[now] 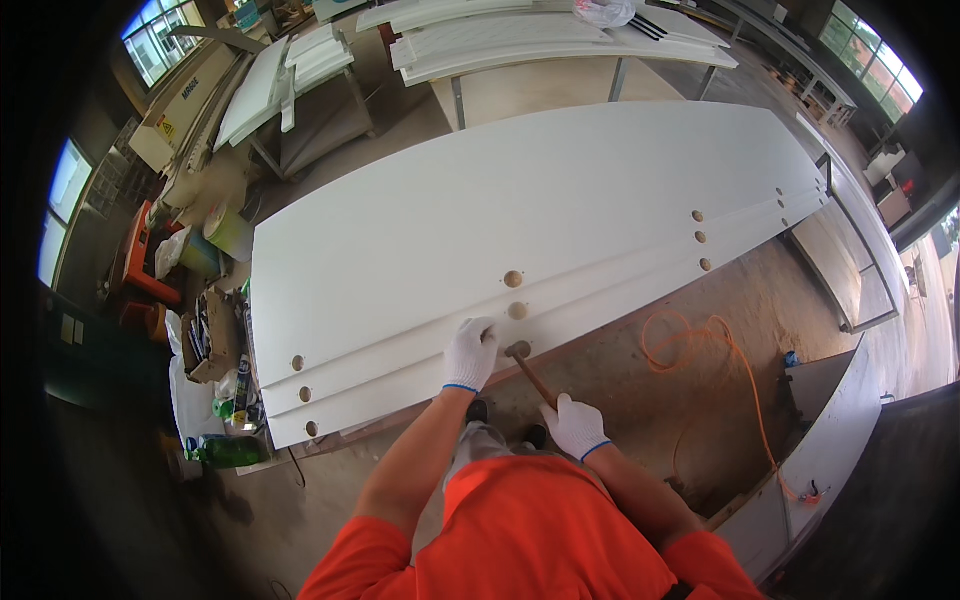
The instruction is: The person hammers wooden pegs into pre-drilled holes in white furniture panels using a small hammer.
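Observation:
My right hand (577,426), in a white knit glove with a blue cuff, is wrapped round the wooden handle of a hammer (534,377). The hammer's dark head overlaps a round hole near the front edge of the lowest white panel (400,398). Just left of the head, my left hand (470,353), gloved the same way, rests at the panel with its fingers curled together. Whatever those fingers may pinch is too small to make out. The panels lie stacked in steps, with round holes along their near edges; one hole (517,311) sits right of my left hand.
An orange air hose (741,352) loops over the floor at right. Beside the stack's left end stand a green bottle (228,451), a spray can (242,380) and a cardboard box (212,335). Further white panels (500,45) lie on tables behind. A metal frame (868,255) borders the right end.

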Action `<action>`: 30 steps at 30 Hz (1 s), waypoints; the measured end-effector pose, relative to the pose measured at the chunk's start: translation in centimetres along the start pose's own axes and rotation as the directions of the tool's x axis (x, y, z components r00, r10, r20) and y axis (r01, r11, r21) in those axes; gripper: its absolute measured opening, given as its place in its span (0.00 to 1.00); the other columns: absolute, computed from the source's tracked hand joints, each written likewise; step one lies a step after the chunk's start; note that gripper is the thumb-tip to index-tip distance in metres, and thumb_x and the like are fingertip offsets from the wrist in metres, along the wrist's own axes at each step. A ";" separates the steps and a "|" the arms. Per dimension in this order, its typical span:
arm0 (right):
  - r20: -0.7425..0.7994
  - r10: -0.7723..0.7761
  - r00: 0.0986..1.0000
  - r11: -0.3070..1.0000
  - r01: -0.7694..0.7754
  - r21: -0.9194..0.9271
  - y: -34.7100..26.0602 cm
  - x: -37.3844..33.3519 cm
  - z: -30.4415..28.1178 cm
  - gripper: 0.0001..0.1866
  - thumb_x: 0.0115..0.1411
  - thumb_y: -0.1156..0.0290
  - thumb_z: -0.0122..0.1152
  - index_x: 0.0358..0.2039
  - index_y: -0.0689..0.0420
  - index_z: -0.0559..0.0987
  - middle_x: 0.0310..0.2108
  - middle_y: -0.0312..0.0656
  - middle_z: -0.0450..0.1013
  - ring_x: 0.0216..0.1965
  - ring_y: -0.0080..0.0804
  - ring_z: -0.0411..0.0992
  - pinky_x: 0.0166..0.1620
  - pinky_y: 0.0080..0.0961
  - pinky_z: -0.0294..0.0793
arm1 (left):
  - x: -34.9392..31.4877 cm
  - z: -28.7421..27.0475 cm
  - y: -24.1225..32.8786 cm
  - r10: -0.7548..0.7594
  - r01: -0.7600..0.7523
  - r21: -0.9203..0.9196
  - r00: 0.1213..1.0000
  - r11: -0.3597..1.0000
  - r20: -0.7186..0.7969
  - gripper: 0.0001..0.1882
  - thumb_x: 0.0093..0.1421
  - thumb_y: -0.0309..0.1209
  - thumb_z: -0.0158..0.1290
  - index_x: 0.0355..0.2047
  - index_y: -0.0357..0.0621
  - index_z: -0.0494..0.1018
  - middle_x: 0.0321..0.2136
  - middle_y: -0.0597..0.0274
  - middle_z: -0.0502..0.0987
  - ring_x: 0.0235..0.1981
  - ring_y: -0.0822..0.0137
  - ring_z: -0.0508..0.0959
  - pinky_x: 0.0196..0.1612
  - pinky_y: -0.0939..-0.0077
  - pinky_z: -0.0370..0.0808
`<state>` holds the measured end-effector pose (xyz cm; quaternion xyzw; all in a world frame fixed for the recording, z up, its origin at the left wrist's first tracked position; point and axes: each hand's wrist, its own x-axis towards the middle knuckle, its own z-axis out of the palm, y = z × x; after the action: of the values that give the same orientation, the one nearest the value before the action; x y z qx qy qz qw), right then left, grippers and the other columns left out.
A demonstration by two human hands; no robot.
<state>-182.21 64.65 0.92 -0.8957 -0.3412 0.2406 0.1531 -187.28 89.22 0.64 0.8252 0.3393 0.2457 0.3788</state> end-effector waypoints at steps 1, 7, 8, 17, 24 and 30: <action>-0.014 0.019 1.000 0.999 -0.018 0.051 0.3 -0.3 -0.3 0.25 0.72 0.47 0.53 0.35 0.60 0.75 0.27 0.59 0.79 0.33 0.64 0.80 0.39 0.58 0.77 | 0.6 0.4 0.7 0.028 -0.028 -0.005 0.999 1.000 0.018 0.09 0.63 0.31 0.58 0.42 0.47 0.83 0.39 0.52 0.83 0.40 0.48 0.84 0.44 0.58 0.80; -0.072 0.179 0.981 0.937 -0.148 0.318 1.1 -1.6 -1.9 0.27 0.71 0.44 0.53 0.39 0.61 0.76 0.34 0.65 0.79 0.41 0.67 0.79 0.45 0.59 0.76 | 3.4 4.1 3.3 0.130 -0.133 0.102 0.991 0.986 0.033 0.07 0.63 0.32 0.57 0.37 0.49 0.83 0.38 0.52 0.83 0.38 0.46 0.83 0.42 0.55 0.79; -0.071 0.193 0.979 0.932 -0.160 0.324 1.5 -1.4 -1.8 0.27 0.71 0.45 0.53 0.39 0.61 0.76 0.34 0.66 0.79 0.41 0.68 0.78 0.45 0.59 0.75 | 3.7 4.8 3.2 0.142 -0.145 0.119 0.989 0.982 0.036 0.06 0.63 0.32 0.56 0.36 0.49 0.83 0.38 0.53 0.83 0.38 0.46 0.83 0.42 0.55 0.79; -0.131 0.191 0.973 0.918 -0.129 0.374 1.6 0.0 -1.8 0.28 0.72 0.44 0.52 0.37 0.60 0.75 0.31 0.65 0.79 0.38 0.69 0.78 0.43 0.61 0.75 | 4.7 6.3 0.7 0.194 -0.220 0.230 0.973 0.948 0.128 0.06 0.62 0.33 0.57 0.37 0.50 0.81 0.38 0.52 0.82 0.38 0.44 0.83 0.41 0.50 0.80; -0.220 0.080 0.972 0.985 -0.043 0.165 -0.6 3.8 -4.0 0.27 0.74 0.45 0.48 0.34 0.59 0.74 0.26 0.60 0.79 0.32 0.65 0.79 0.38 0.60 0.76 | 4.6 6.5 0.4 0.240 -0.261 0.325 0.965 0.909 0.105 0.06 0.62 0.35 0.59 0.35 0.49 0.80 0.38 0.50 0.81 0.35 0.44 0.84 0.37 0.49 0.81; -0.229 0.069 0.971 0.989 -0.036 0.145 -0.4 5.1 -3.4 0.26 0.75 0.46 0.47 0.35 0.59 0.74 0.25 0.59 0.79 0.30 0.64 0.79 0.36 0.60 0.77 | 4.6 6.4 1.0 0.244 -0.265 0.345 0.964 0.900 0.103 0.07 0.64 0.36 0.58 0.34 0.49 0.80 0.36 0.53 0.81 0.33 0.45 0.84 0.36 0.49 0.81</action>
<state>-177.30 68.04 2.32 -0.9135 -0.2792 0.1610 0.2481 -179.72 89.23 -1.71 0.9240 0.2564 0.2037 0.1974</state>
